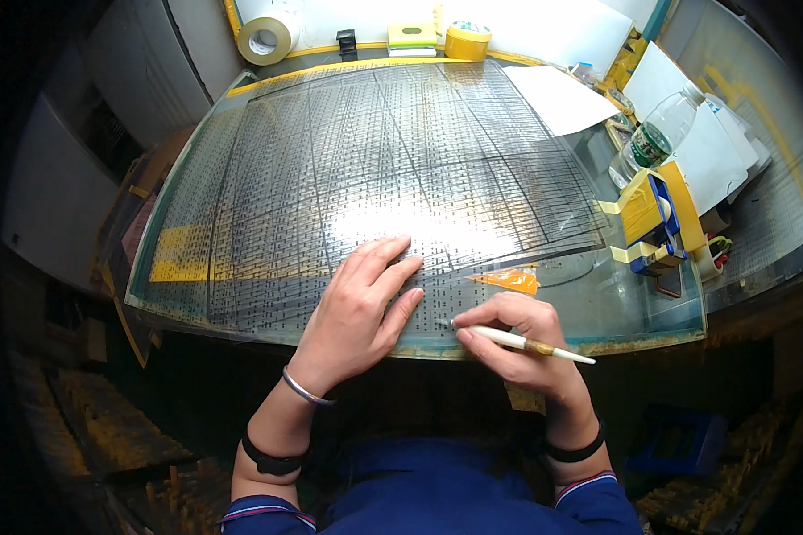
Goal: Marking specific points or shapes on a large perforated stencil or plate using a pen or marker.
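My left hand (366, 299) lies with fingers stretched out on a large transparent film sheet (366, 160) printed with rows of small dark marks and crossed by dark lines. Close to the sheet's near edge, my right hand (513, 330) pinches a slim white-handled tool (544, 348) with a brownish band, held like a pen. The tool's working tip is hidden by my fingers, so its exact kind does not show. Just beyond my right hand sits an orange cone-shaped bag (511, 281), its point facing left. The sheet rests on a glass tabletop (633, 312).
Along the back stand a tape roll (269, 40), a small black item (346, 40), a yellow-green box (411, 36) and a yellow tub (468, 41). White paper (562, 98) lies back right. At right are a plastic bottle (656, 138) and a blue-and-yellow tape dispenser (651, 218).
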Demonstrator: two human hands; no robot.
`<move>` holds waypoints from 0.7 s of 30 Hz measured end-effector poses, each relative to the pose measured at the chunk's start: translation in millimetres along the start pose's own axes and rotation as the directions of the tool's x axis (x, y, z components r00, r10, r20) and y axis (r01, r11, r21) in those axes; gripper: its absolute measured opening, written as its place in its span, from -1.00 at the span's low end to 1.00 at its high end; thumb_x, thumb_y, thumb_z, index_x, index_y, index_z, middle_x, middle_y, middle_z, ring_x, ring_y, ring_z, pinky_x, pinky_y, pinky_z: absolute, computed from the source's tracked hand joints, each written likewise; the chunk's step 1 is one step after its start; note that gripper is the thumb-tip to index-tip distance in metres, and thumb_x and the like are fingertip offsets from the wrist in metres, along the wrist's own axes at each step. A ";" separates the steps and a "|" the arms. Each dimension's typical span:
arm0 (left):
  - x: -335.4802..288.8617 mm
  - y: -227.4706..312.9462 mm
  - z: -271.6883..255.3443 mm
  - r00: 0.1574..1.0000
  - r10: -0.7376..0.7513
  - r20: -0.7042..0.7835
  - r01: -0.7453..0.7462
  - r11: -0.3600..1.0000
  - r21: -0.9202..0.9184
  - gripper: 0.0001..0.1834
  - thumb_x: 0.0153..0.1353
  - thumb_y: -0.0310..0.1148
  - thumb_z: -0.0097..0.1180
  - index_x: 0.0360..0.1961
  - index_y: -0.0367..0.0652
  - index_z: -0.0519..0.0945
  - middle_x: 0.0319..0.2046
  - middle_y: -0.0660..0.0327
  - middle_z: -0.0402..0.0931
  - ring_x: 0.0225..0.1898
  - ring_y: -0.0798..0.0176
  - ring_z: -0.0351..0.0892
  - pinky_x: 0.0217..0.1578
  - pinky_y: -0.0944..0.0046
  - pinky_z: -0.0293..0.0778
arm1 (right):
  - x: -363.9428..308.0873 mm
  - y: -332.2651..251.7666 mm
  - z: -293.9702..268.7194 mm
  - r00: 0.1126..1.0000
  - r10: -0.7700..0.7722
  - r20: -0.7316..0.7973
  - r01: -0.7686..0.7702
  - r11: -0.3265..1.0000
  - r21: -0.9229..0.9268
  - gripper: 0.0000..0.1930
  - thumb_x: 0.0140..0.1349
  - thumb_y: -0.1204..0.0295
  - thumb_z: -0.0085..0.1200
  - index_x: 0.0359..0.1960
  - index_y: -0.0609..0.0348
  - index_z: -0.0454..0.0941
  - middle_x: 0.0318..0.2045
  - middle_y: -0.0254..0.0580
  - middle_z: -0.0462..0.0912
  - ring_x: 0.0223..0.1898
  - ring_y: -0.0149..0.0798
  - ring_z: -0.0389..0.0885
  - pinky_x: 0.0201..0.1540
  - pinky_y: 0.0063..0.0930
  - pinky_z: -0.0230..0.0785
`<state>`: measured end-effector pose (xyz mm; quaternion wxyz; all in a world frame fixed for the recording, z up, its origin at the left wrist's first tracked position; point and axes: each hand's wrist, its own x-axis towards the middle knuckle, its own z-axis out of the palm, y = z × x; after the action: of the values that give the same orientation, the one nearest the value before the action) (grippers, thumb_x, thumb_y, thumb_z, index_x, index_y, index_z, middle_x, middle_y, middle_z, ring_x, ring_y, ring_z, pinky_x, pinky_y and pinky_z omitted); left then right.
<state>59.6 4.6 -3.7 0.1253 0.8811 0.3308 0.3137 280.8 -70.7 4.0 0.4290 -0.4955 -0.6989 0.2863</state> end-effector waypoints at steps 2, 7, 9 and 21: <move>-0.4 -0.1 -0.8 1.000 -0.013 0.017 0.014 1.000 -0.006 -0.62 0.27 -0.38 0.20 0.08 -0.30 0.57 0.20 -0.07 0.46 0.27 -0.13 0.40 0.30 -0.03 0.31 | -1.5 -0.9 -1.3 0.999 0.046 0.024 -0.047 0.998 0.050 -0.90 0.13 0.50 0.31 -0.33 0.22 0.73 -0.46 -0.14 0.71 -0.44 -0.26 0.69 -0.35 -0.43 0.47; 0.3 0.5 0.4 1.000 -0.001 0.000 0.001 1.000 0.002 -0.63 0.26 -0.37 0.22 0.05 -0.32 0.58 0.15 -0.09 0.47 0.23 -0.14 0.42 0.27 -0.03 0.33 | -0.1 -2.2 6.9 0.984 0.137 -0.115 -0.126 0.987 0.101 -0.90 0.13 0.49 0.32 -0.33 0.23 0.72 -0.46 -0.13 0.71 -0.44 -0.26 0.68 -0.36 -0.43 0.47; 1.1 1.0 0.1 1.000 0.004 -0.002 -0.004 1.000 0.004 -0.63 0.26 -0.37 0.21 0.05 -0.32 0.58 0.15 -0.09 0.47 0.22 -0.14 0.42 0.27 -0.03 0.33 | -0.3 -0.8 8.0 0.990 0.068 -0.125 -0.066 0.998 0.023 -0.88 0.14 0.49 0.32 -0.30 0.23 0.72 -0.45 -0.12 0.71 -0.45 -0.26 0.68 -0.36 -0.44 0.47; 0.7 0.0 0.4 1.000 0.007 -0.004 -0.007 1.000 0.001 -0.63 0.26 -0.36 0.22 0.04 -0.33 0.57 0.15 -0.09 0.47 0.23 -0.14 0.42 0.28 -0.03 0.33 | 0.1 -1.2 5.4 0.997 0.037 -0.071 -0.038 0.999 -0.007 -0.88 0.13 0.48 0.32 -0.31 0.24 0.71 -0.46 -0.12 0.69 -0.46 -0.22 0.67 -0.36 -0.42 0.47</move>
<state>60.3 5.1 -3.7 0.1234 0.8817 0.3283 0.3157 275.5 -70.8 2.6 0.4460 -0.5201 -0.6750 0.2739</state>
